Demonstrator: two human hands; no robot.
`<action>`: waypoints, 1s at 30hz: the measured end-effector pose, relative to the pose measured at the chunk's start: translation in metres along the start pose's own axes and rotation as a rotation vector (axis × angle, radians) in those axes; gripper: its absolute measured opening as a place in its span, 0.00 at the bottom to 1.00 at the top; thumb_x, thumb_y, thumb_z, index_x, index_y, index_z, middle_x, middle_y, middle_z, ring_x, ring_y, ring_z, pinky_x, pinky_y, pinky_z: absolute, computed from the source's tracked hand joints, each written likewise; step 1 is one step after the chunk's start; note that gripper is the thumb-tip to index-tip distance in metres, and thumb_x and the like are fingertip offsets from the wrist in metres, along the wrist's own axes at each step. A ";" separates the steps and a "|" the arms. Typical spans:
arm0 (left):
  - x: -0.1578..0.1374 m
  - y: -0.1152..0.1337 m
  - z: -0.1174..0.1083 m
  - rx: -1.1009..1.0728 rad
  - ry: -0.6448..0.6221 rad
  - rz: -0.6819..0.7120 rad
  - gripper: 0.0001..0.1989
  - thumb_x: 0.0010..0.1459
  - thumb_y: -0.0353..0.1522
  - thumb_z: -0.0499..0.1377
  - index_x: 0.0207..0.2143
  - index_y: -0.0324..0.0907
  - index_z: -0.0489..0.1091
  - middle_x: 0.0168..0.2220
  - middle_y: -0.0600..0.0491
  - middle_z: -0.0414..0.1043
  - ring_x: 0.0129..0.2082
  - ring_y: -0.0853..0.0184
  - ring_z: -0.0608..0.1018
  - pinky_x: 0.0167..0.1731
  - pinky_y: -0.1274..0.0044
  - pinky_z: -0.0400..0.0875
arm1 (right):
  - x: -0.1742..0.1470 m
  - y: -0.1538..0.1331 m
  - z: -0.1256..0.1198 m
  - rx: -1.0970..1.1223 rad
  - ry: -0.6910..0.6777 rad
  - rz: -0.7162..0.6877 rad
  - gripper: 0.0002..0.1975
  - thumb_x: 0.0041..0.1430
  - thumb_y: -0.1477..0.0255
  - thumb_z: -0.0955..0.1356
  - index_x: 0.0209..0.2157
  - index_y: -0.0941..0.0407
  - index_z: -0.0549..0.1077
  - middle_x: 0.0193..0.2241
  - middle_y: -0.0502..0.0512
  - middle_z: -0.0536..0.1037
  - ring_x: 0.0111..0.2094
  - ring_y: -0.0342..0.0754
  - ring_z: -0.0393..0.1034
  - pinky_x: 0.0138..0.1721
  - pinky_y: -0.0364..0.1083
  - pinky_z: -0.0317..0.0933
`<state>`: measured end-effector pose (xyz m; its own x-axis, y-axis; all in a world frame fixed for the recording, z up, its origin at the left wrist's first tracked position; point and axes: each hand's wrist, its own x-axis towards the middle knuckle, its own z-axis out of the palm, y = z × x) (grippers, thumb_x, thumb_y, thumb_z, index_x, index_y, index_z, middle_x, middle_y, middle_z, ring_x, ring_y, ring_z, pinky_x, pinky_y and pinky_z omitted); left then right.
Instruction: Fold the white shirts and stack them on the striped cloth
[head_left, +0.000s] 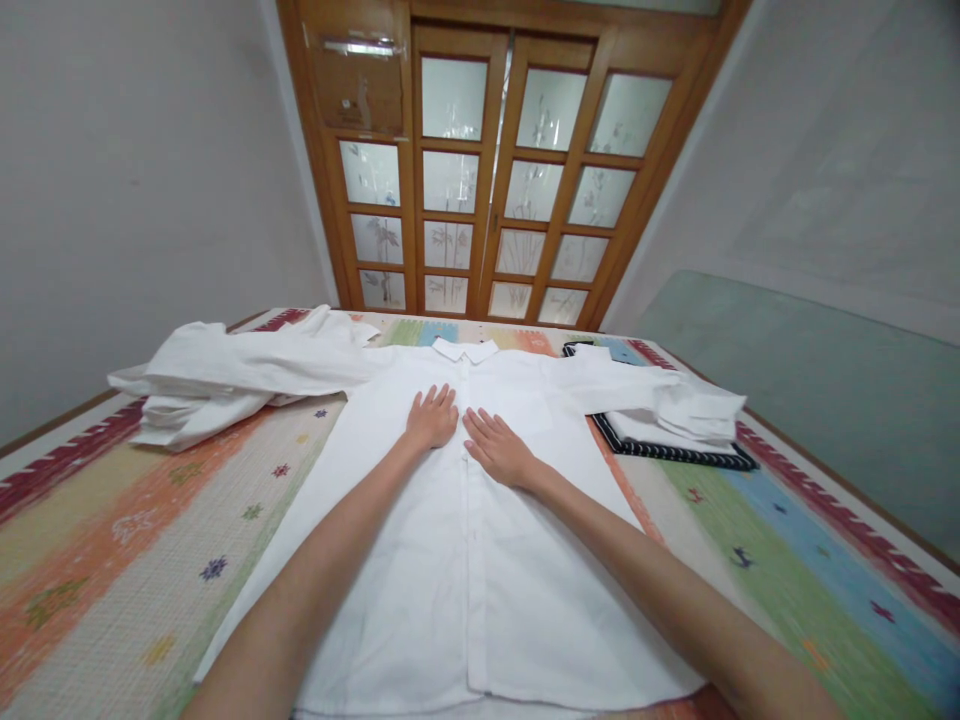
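Observation:
A white button-up shirt (397,590) lies front up and spread out, its collar (465,351) at the far end and its sleeves stretched to both sides. My left hand (433,417) rests flat on the chest, just left of the button placket, fingers extended. On the other side, my right hand (496,447) lies flat with its fingertips at the placket. Neither hand grips the cloth. The left sleeve end overlaps a pile of white garments (202,415). The right sleeve reaches over a black-edged item with white cloth on it (679,455).
Under everything is a multicoloured striped cover (247,560) with small figures on it. Wooden doors with glass panes (480,180) stand beyond the far edge. A pale wall is on the left, and a greenish panel (787,370) runs along the right.

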<state>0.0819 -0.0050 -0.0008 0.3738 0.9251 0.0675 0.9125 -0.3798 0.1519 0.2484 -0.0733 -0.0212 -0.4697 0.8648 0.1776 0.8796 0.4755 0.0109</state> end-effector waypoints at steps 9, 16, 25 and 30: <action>0.001 -0.001 -0.002 0.003 -0.029 0.001 0.29 0.67 0.38 0.36 0.68 0.40 0.49 0.70 0.51 0.44 0.69 0.59 0.48 0.66 0.59 0.43 | -0.034 -0.025 -0.011 0.053 0.029 -0.104 0.29 0.70 0.63 0.53 0.66 0.64 0.53 0.67 0.67 0.51 0.68 0.58 0.40 0.65 0.62 0.43; 0.001 -0.004 0.001 0.006 -0.024 0.032 0.30 0.66 0.40 0.37 0.68 0.41 0.49 0.70 0.50 0.43 0.69 0.57 0.46 0.65 0.57 0.43 | -0.075 -0.048 -0.031 0.171 -0.020 -0.216 0.33 0.69 0.56 0.56 0.68 0.59 0.49 0.68 0.65 0.45 0.69 0.57 0.34 0.67 0.61 0.38; 0.002 -0.003 -0.003 0.025 -0.079 0.033 0.31 0.67 0.41 0.35 0.68 0.40 0.46 0.70 0.49 0.40 0.70 0.56 0.44 0.66 0.57 0.41 | -0.117 -0.091 -0.064 0.338 -0.112 -0.576 0.36 0.63 0.51 0.61 0.67 0.52 0.52 0.68 0.59 0.49 0.69 0.59 0.35 0.66 0.60 0.38; 0.003 -0.005 -0.002 0.042 -0.091 0.054 0.31 0.67 0.43 0.35 0.69 0.40 0.45 0.70 0.48 0.39 0.70 0.55 0.44 0.65 0.57 0.42 | -0.098 -0.111 -0.056 0.382 0.055 -0.827 0.22 0.64 0.60 0.62 0.53 0.56 0.71 0.58 0.59 0.71 0.61 0.52 0.59 0.61 0.53 0.50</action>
<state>0.0778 -0.0003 0.0005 0.4343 0.9006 -0.0161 0.8961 -0.4302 0.1092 0.2012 -0.2197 0.0150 -0.9265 0.2199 0.3053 0.1746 0.9700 -0.1690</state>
